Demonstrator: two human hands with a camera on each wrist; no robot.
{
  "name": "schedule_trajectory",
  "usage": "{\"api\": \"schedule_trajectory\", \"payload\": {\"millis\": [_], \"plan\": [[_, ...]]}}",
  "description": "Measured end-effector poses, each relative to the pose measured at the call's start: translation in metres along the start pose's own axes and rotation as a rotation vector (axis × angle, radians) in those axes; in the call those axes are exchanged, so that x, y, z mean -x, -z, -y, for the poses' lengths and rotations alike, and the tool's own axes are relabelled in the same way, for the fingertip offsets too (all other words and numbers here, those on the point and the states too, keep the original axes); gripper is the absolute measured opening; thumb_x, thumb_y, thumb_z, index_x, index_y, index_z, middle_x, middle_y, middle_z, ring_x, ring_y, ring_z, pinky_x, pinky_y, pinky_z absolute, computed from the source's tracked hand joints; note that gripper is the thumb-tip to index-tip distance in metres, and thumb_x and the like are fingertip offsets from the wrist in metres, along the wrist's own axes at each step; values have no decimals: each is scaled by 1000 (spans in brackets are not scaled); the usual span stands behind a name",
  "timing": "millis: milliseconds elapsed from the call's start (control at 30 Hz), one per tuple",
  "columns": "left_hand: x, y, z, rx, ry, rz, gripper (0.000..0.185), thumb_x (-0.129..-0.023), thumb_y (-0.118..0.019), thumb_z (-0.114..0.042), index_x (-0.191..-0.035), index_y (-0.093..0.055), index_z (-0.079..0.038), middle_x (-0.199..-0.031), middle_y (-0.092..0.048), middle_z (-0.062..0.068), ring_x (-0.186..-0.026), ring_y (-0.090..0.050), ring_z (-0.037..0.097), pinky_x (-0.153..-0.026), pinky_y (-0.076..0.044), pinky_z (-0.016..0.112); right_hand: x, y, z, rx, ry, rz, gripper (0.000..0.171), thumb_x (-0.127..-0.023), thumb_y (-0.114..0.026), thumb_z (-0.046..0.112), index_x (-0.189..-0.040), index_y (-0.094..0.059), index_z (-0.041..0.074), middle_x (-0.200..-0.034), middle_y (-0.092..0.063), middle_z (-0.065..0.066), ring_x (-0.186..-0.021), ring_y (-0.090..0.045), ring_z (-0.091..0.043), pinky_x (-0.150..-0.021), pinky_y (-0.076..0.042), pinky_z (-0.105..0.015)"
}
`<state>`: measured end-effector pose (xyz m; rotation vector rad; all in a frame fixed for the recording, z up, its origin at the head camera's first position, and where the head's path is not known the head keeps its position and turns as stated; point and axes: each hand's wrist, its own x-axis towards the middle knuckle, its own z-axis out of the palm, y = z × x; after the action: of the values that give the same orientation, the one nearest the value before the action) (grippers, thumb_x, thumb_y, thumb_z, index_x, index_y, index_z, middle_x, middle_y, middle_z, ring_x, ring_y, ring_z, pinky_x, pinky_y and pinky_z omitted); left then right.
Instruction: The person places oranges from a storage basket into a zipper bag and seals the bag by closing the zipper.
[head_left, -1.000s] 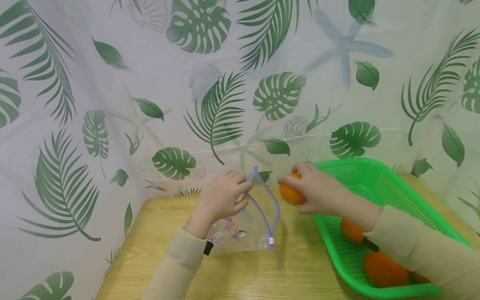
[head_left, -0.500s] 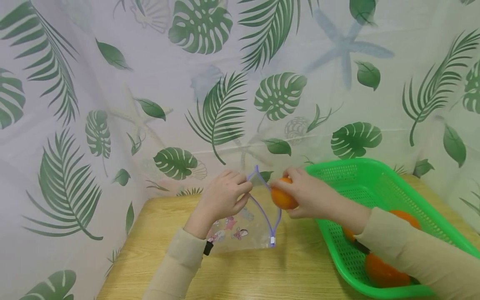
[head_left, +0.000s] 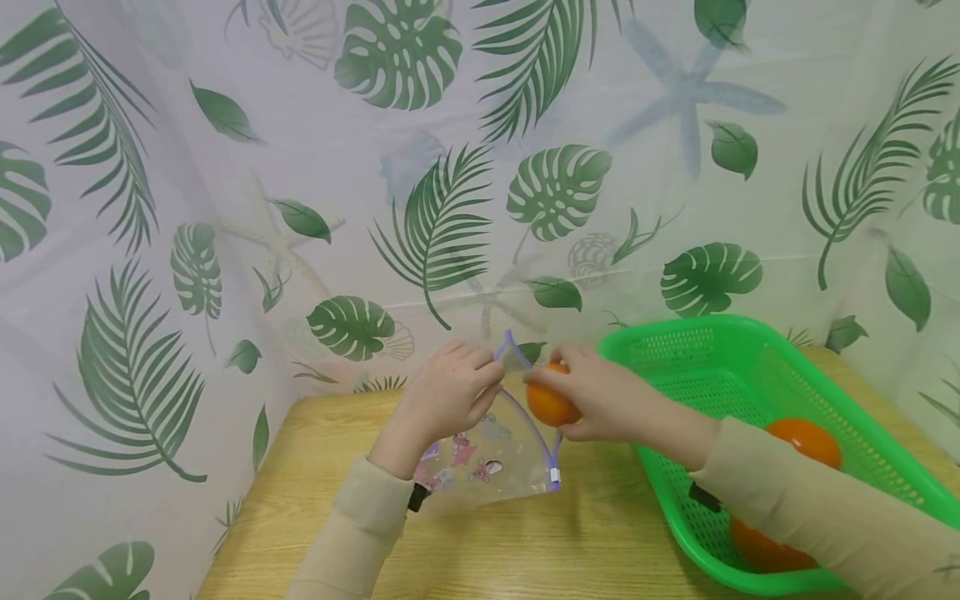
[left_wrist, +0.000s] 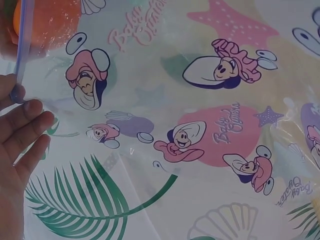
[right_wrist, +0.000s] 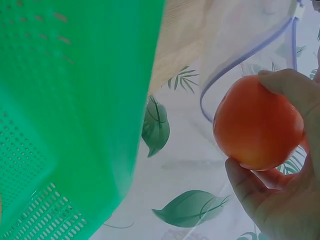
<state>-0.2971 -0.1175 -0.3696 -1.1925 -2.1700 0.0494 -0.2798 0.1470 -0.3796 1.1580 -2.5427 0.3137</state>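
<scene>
My left hand point(head_left: 448, 390) pinches the top edge of a clear zip bag point(head_left: 517, 454) with purple zip edges, a white slider and pink cartoon prints. Its mouth gapes toward the right. My right hand point(head_left: 600, 398) grips a smooth, round orange-red fruit point(head_left: 552, 398) at that mouth. In the right wrist view the thumb and fingers hold the fruit point(right_wrist: 257, 125) from one side, with the purple zip edge point(right_wrist: 247, 50) beside it. Through the film in the left wrist view, the fruit point(left_wrist: 52, 25) shows near the zip. Its exact kind is unclear.
A green perforated plastic basket point(head_left: 663, 492) stands on the right of the wooden table point(head_left: 300, 500). Inside lie more orange-red fruits, such as one fruit point(head_left: 808, 440) near its right wall; the right sleeve hides part. A leaf-print cloth point(head_left: 450, 208) hangs behind.
My right hand has carried the fruit leftward and slightly down, from beside the basket to the bag's mouth. My left hand stays nearly in place, and the bag's slider corner has shifted slightly right.
</scene>
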Motion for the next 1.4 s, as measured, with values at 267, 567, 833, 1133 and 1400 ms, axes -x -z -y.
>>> {"api": "schedule_trajectory", "payload": {"millis": [267, 567, 833, 1133, 1400], "plan": [[-1, 2, -1, 5, 0, 0, 16, -101, -69, -18, -86, -63, -17, -75, -53, -4, -70, -48, 13, -76, -47, 29, -4, -4, 4, -7, 42, 1, 71, -71, -97, 18, -135, -66, 20, -118, -59, -15, -98, -58, -29, -80, -60, -40], [-2, 3, -2, 45, 8, -20, 10, -101, -70, -15, -90, -68, -15, -79, -61, -4, -72, -54, 13, -78, -51, 29, -4, -5, 6, -12, 68, 8, 69, -71, -98, 16, -133, -68, 19, -118, -63, -13, -100, -61, -28, -81, -61, -42], [-1, 4, -1, 101, 12, -24, 9, -101, -69, -13, -92, -68, -13, -80, -61, -3, -72, -50, 13, -79, -52, 29, -3, -4, 8, -19, 49, 48, 68, -71, -99, 18, -132, -69, 19, -117, -63, -12, -98, -61, -25, -78, -60, -39], [-1, 4, 1, 96, 3, -34, 8, -99, -71, -12, -92, -70, -13, -81, -62, -3, -73, -51, 12, -78, -52, 28, -1, -6, 6, -15, 39, 73, 70, -71, -99, 19, -134, -68, 19, -121, -64, -13, -101, -62, -27, -80, -61, -41], [-2, 2, 1, 97, -13, -78, 8, -95, -76, -10, -90, -70, -13, -83, -65, -3, -76, -59, 13, -80, -55, 29, -3, -8, 2, 11, 94, 57, 71, -73, -98, 20, -136, -66, 17, -117, -67, -11, -103, -62, -26, -83, -59, -39]]}}
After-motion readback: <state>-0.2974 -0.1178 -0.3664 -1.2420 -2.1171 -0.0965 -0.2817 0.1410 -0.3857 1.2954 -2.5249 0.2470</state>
